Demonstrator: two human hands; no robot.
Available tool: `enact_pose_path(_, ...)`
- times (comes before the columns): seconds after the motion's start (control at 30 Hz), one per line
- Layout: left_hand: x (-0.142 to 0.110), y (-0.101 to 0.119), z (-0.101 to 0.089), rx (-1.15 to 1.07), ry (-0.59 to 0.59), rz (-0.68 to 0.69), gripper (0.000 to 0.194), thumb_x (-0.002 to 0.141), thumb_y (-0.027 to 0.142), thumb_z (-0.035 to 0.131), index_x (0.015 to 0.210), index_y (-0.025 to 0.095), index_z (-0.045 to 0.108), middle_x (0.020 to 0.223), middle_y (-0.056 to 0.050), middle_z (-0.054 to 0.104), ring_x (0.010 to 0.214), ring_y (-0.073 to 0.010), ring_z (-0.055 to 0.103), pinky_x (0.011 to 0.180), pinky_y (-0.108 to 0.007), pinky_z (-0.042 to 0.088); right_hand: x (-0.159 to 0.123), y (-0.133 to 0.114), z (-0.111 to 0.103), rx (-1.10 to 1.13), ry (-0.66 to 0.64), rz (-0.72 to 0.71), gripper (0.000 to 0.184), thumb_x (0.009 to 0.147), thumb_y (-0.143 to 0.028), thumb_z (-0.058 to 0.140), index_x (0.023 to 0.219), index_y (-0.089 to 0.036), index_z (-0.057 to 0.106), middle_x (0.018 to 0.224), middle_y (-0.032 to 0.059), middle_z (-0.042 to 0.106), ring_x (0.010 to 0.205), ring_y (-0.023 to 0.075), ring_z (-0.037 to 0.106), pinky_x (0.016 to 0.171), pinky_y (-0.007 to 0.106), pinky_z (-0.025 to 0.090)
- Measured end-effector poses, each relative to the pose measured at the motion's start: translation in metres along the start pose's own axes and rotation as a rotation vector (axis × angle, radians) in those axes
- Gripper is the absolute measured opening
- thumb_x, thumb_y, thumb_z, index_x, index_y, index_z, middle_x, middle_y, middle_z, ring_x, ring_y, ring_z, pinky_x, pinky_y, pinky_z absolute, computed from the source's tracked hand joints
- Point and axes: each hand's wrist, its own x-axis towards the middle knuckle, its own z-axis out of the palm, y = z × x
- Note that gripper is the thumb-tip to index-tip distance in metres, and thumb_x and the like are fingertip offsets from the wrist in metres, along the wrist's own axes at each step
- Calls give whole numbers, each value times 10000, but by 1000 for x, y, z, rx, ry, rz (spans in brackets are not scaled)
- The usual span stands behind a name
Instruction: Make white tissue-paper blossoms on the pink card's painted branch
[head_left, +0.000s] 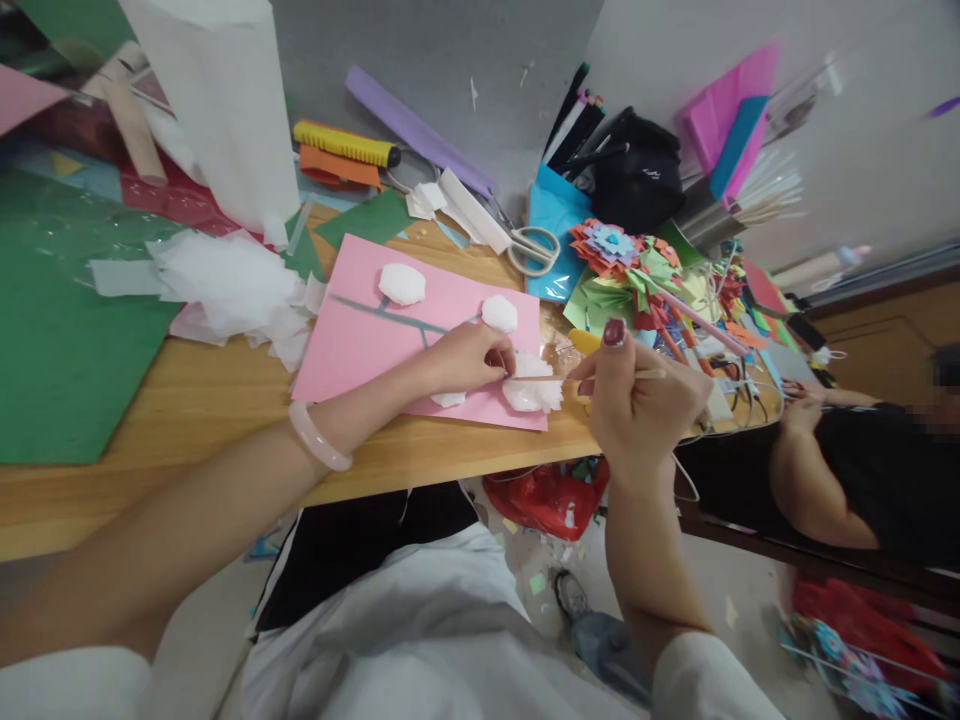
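A pink card (pixel 360 345) lies on the wooden table with a dark drawn branch and several white tissue-paper flowers (pixel 403 284) on it. In my right hand (pixel 645 400) is a thin wooden stick (pixel 551 379), held almost level. It crosses a ruffled white paper flower (pixel 534 395) at the card's right edge. My left hand (pixel 469 358) rests over the card, its thumb and finger pinched together at that flower's left side, near the stick's tip. What lies between those fingertips is too small to make out.
White tissue sheets (pixel 240 280) and green paper (pixel 67 340) lie left. Behind the card are scissors (pixel 534 250), a yellow cutter (pixel 345 143) and a purple roll (pixel 420 130). Folded-paper flowers (pixel 611 245) stand right. Another person (pixel 847 470) sits far right; a red bag (pixel 551 500) is below.
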Motion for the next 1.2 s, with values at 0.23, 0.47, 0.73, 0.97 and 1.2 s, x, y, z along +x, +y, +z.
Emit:
enact_pose_path(0.23,0,-2,-3,18,-43,-10,331,677,3,560,906,143,753,853,-28,756,764,-152,669,677,-240,468,30,-9,20,-19,-102,-20,593,1026,-425,405,495,-190,526,417,-40,413,405,75,414,496,270,282)
enact_pose_path(0.47,-3,2,-8,-33,-91,-65,304,644,18,545,850,151,724,807,-9,730,704,-136,637,668,-230,478,38,-7,40,-3,-141,-75,556,1030,-405,396,524,-198,499,437,-49,354,441,77,389,534,266,296)
enact_pose_path(0.73,-2,-2,-6,15,-75,-28,356,649,-9,545,917,143,724,850,-16,744,763,-151,679,763,-260,537,28,-6,21,28,-65,-10,609,1029,-441,370,512,-188,569,430,-35,486,417,76,464,490,248,319)
enact_pose_path(0.97,-1,-8,-2,-92,-39,-30,348,645,-34,528,895,138,699,908,-38,763,806,-148,707,785,-271,571,1,5,-11,137,441,211,642,1005,-505,405,500,-188,645,369,-27,448,371,91,455,448,249,332)
enact_pose_path(1.2,-2,-9,-3,-109,11,-14,345,661,-22,519,915,135,692,850,-44,753,783,-139,703,752,-258,568,-50,24,-5,438,455,383,310,929,-387,600,700,-191,673,630,-6,605,490,112,525,519,291,421)
